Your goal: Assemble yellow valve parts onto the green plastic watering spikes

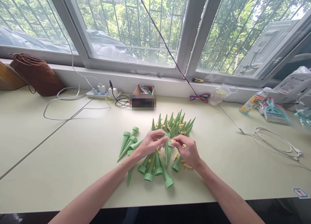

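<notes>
Grip of left hand (151,142) pinches a green spike (166,149); right hand (189,150) pinches a yellow piece (172,140).

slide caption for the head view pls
Left hand holding a green cone, right hand pinching a small yellow piece beside it.

green spike (166,148) | tip down | yellow piece (172,140) | beside its wide end
</notes>
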`<action>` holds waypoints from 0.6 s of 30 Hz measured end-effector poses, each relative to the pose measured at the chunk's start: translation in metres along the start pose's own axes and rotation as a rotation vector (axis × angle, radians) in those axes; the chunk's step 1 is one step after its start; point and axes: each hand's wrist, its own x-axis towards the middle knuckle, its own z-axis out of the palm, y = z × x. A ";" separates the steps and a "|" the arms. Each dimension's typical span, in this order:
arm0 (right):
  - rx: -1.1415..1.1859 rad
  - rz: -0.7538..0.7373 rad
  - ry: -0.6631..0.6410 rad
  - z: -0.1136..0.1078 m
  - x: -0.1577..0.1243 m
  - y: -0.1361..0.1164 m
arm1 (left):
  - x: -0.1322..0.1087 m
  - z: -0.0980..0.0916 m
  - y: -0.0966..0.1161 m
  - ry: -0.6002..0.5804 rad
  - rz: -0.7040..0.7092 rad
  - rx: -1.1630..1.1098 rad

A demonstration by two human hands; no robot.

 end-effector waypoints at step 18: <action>0.022 0.065 0.017 0.001 0.002 -0.005 | 0.000 0.003 0.003 -0.010 -0.080 0.011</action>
